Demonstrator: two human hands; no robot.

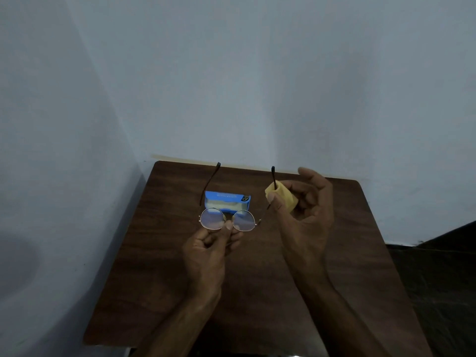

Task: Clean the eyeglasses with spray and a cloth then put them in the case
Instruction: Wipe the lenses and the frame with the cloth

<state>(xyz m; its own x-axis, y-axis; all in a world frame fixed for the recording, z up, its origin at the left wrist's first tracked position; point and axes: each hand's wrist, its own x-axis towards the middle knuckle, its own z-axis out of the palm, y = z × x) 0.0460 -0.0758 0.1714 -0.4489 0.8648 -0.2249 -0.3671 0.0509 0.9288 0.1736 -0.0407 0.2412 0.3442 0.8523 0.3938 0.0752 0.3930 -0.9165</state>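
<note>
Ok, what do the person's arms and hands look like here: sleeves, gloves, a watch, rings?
Both forearms are bare as far as the frame shows: no sleeves in view. The left hand and right hand wear no gloves. No watch, bracelet or ring shows on either, though the dim light could hide a thin ring.

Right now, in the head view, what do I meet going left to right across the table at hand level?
left hand pinching the eyeglasses at the bridge → yellow cloth wrapped round the temple arm → right hand gripping that cloth. The blue case lies behind the glasses.
</note>
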